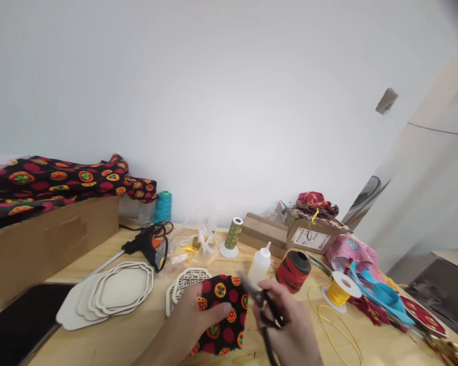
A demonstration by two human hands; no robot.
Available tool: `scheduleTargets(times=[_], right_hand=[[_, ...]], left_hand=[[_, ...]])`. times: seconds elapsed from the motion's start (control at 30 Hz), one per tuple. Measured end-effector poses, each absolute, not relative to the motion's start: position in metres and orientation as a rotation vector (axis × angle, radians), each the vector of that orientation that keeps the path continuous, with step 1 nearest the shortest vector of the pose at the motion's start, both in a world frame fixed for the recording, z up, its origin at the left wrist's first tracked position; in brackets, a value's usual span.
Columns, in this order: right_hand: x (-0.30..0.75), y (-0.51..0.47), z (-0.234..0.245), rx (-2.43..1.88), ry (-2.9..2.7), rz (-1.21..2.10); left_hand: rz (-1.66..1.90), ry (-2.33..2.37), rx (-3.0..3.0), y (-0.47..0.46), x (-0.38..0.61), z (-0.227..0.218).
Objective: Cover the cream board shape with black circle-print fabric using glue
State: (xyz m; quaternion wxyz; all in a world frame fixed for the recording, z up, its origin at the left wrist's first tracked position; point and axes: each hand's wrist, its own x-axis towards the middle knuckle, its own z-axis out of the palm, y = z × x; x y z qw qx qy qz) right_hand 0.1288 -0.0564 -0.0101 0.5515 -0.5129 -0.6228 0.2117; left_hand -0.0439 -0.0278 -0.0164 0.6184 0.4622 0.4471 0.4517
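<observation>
My left hand [198,315] grips a piece of black fabric [231,338] printed with red dots and orange-green motifs, the thumb lying across its front. In my right hand [292,325] is a pair of black-handled scissors [265,310], fingers wrapped round the handles. The blades point up and left, close to the fabric's upper right edge; they are blurred, and I cannot tell whether they touch it. Behind my left hand lie pale lattice-cut frames [189,279], partly covered. A white squeeze bottle [260,263] stands just beyond the scissors.
Left are a cardboard box [61,239] draped with matching cloth [61,175], a glue gun [148,244], stacked pale panels [107,295] and a dark flat device [23,320]. Right are a red-black spool [293,272], yellow cord [338,294], blue ribbon [385,297] and a scrap-filled box [309,236].
</observation>
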Motion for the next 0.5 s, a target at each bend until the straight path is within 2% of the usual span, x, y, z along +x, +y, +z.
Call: scheduleTargets(times=[0.2, 0.33, 0.5], right_hand=[[0.160, -0.065, -0.018, -1.243, -1.069, 0.604], [0.162, -0.075, -0.025, -1.287, -1.183, 0.657], [0.162, -0.075, -0.028, -1.131, -1.392, 0.809]], left_hand=[[1.050, 1.142, 0.906, -0.026, -0.044, -0.024], [0.988, 1.119, 0.893, -0.029, -0.043, -0.016], [0.900, 1.031, 0.763, -0.035, -0.043, -0.001]])
